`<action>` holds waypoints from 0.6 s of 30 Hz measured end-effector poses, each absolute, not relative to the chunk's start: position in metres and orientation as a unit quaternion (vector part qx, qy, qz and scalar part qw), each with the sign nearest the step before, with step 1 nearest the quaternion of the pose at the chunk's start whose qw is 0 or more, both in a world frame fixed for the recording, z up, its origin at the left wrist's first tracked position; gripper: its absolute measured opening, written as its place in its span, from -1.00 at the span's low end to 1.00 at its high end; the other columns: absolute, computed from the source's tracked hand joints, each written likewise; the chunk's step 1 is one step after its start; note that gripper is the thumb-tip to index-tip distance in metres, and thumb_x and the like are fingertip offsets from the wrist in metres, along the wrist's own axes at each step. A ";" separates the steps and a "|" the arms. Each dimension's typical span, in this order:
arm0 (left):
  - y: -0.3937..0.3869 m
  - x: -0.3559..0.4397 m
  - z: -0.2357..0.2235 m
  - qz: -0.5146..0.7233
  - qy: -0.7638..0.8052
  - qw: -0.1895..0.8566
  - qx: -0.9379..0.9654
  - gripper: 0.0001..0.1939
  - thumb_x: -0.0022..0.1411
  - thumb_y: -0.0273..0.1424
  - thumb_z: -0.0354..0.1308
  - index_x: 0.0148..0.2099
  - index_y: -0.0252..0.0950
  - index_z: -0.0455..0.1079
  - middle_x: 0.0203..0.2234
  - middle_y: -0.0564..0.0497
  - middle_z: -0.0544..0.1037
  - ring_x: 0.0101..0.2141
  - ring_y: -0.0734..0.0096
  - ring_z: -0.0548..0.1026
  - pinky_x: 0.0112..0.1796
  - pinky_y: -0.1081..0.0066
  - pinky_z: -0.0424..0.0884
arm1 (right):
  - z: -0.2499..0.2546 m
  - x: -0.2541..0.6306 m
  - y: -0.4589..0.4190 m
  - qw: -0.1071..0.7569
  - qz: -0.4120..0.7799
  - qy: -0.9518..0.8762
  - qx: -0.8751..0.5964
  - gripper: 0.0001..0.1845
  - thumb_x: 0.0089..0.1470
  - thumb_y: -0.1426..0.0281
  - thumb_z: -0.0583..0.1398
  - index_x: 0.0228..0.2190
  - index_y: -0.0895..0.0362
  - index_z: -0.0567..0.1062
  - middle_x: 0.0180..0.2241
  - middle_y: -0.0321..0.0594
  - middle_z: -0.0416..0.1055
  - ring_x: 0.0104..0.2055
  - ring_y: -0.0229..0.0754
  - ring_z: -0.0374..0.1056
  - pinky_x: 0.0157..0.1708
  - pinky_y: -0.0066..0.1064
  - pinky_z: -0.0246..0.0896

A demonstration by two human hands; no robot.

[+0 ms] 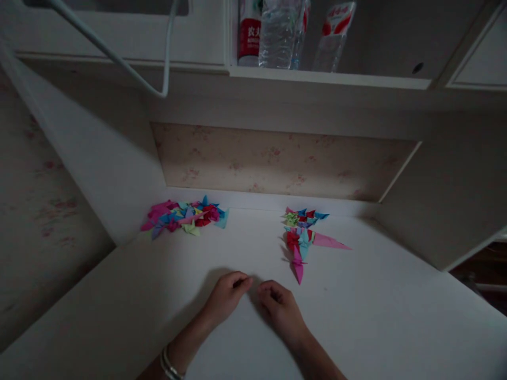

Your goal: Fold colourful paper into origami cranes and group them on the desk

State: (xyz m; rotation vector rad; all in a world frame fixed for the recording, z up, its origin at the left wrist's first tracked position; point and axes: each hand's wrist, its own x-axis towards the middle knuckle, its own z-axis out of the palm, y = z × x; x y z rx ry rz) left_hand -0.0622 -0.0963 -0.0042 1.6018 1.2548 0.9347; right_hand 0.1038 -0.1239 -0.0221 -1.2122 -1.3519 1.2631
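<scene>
My left hand (231,290), with bangles at the wrist, rests on the white tabletop (253,243), fingers curled in and thumb pressed to them. Across a small gap lies my right hand (280,306), curled into a loose fist. Nothing shows in either hand. Nearest to the right hand is a pink origami crane (298,266), at the front of a group of folded paper cranes (304,244) in red, light blue and pink. At the back left, a larger heap of colourful paper cranes (186,215) sits apart from both hands.
Behind the table stands a flowered wall panel (273,158). An overhead shelf (336,78) holds several plastic bottles (277,39). A white lamp arm or cable (119,60) hangs down at the upper left. Side panels (431,195) close in the table's back corners.
</scene>
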 end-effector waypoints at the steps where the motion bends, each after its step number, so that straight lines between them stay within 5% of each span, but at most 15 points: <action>1: -0.096 -0.063 -0.006 0.383 0.503 0.431 0.643 -0.67 0.19 -0.18 0.05 -0.39 -0.32 0.46 -0.57 0.08 0.43 -0.47 0.42 0.34 -0.44 0.48 0.22 | -0.021 0.104 -0.124 0.454 0.520 -0.535 -0.487 -0.72 0.05 0.18 0.17 -0.46 0.15 0.44 -0.65 -0.42 0.16 -0.61 -0.35 0.02 -0.61 -0.49 -0.13; 18: -0.091 -0.068 -0.013 0.356 0.479 0.411 0.689 -0.72 0.20 -0.28 0.03 -0.39 -0.32 0.49 -0.56 0.07 0.46 -0.46 0.42 0.35 -0.42 0.48 0.21 | -0.019 0.103 -0.124 0.468 0.529 -0.504 -0.497 -0.66 0.01 0.10 0.21 -0.46 0.15 0.43 -0.66 -0.44 0.15 -0.63 -0.35 0.01 -0.61 -0.47 -0.16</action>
